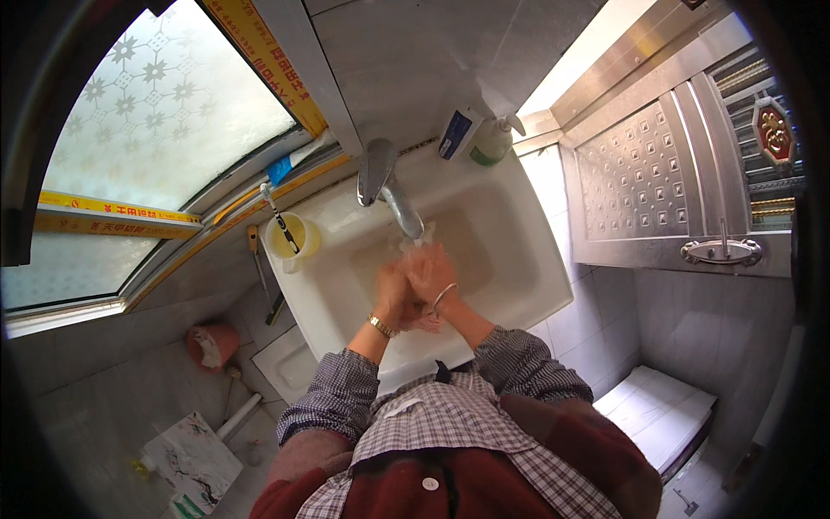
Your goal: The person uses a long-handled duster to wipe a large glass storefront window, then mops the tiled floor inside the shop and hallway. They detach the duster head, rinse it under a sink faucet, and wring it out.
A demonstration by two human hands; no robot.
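My left hand (393,285), with a gold-coloured wristwatch (380,325) at its wrist, is pressed against my right hand (433,272). A pale bangle (445,296) circles the right wrist. Both are wet and overlap over the basin of a white ceramic sink (519,285), right below the spout of a chrome tap (405,211). Water runs from the spout onto them. Blur and overlap hide most of the fingers, and I see no object between the palms.
A yellowish cup (308,241) holding a toothbrush (282,220) stands on the sink's left rim. At the back right are a toothpaste box (457,133) and a pump bottle (494,143). A metal door (635,175) stands at right; a pink bin (213,344) is on the floor at left.
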